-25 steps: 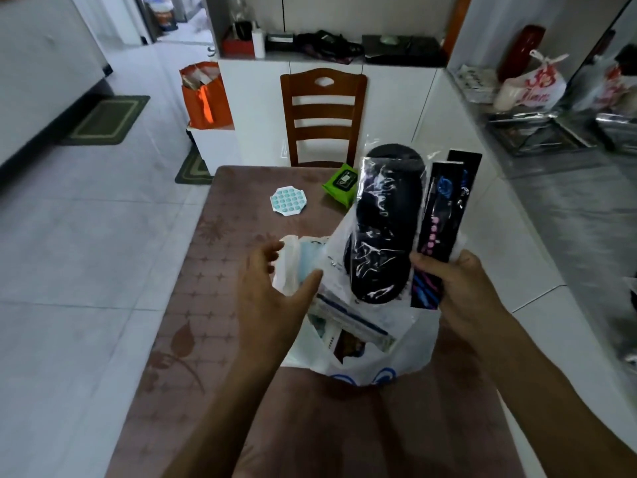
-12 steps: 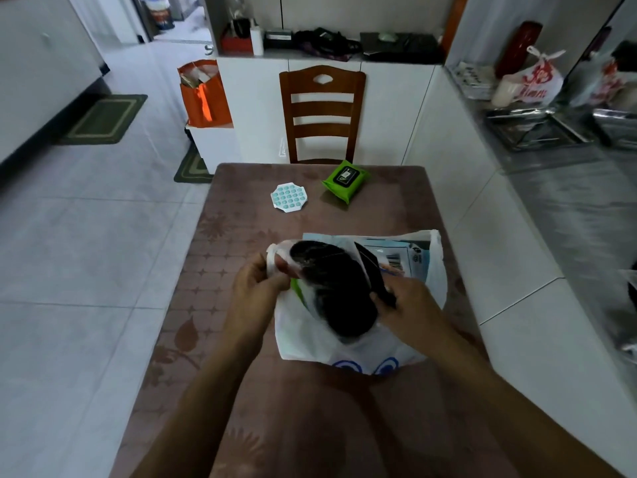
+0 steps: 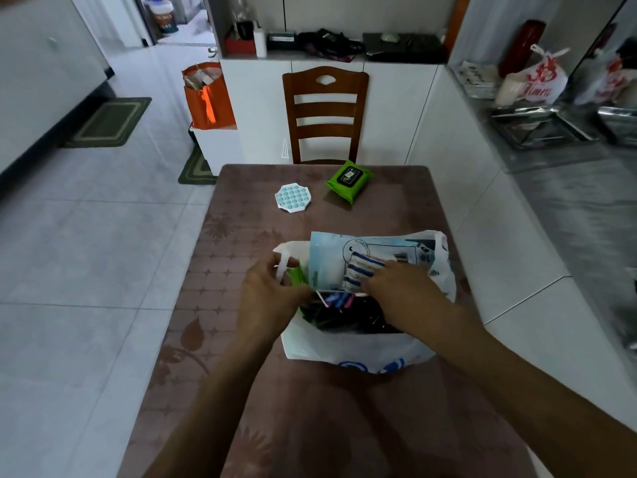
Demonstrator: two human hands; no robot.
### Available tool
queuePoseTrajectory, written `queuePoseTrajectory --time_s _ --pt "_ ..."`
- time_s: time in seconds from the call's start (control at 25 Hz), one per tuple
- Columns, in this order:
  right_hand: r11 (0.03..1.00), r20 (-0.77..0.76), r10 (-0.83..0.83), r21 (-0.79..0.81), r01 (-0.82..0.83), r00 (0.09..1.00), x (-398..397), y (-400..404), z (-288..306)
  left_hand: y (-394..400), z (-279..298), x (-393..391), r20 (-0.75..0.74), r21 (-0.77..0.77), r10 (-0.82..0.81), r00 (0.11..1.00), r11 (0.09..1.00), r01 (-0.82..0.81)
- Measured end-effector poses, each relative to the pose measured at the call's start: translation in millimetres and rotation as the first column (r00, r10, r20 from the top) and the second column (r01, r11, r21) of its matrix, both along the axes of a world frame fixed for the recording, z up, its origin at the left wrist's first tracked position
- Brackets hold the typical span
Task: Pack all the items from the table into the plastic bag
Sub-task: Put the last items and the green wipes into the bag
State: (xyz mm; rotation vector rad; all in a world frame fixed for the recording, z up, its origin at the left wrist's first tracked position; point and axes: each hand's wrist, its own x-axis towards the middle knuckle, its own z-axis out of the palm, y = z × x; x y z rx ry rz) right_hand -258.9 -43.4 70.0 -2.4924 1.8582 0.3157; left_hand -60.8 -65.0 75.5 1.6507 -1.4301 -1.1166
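Observation:
A white plastic bag [image 3: 348, 350] lies on the brown table [image 3: 396, 198] in front of me. My left hand [image 3: 272, 298] grips the bag's left handle and rim and holds the mouth apart. My right hand [image 3: 400, 291] reaches into the mouth, its fingers on a blue-and-white striped item [image 3: 360, 270] against a pale blue flat packet [image 3: 331, 257]. Black wrapped items [image 3: 348, 317] lie inside the bag under my hands. A green wipes pack [image 3: 349, 180] and a white-and-teal bubble toy [image 3: 293, 197] rest on the far part of the table.
A wooden chair [image 3: 325, 112] stands at the table's far end. An orange paper bag [image 3: 206, 94] sits on a white box at the back left. A counter with metal trays [image 3: 541, 129] and a tied plastic bag [image 3: 534, 82] runs along the right side.
My right hand lowered the black wrapped items from above the table down into the bag, and now touches the striped item. My left hand kept hold of the bag's left rim.

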Motion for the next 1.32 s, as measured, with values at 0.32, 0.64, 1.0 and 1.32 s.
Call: queuePoseTrajectory --time_s 0.32,0.64,1.0,1.32 --pt "0.984 0.420 0.133 -0.167 -0.068 0.898 12.0 4.7 -41.0 3.4 15.0 -11.0 -0.387 0.111 -0.018 0.922 0.992 0.066" --pt "0.995 0.592 0.052 -0.097 0.007 0.804 5.2 8.8 -9.9 -5.8 15.6 -10.7 -0.341 0.051 -0.040 0.939 0.997 0.061" --pt "0.564 0.812 -0.582 0.447 0.695 -0.050 -95.8 8.7 0.9 -15.5 18.6 -22.3 -0.439 0.132 0.082 0.895 0.991 -0.026" --pt "0.597 0.829 -0.485 0.546 0.588 -0.278 -85.8 9.6 37.7 -30.9 31.3 -11.3 -0.439 0.128 0.121 0.890 0.989 -0.071"
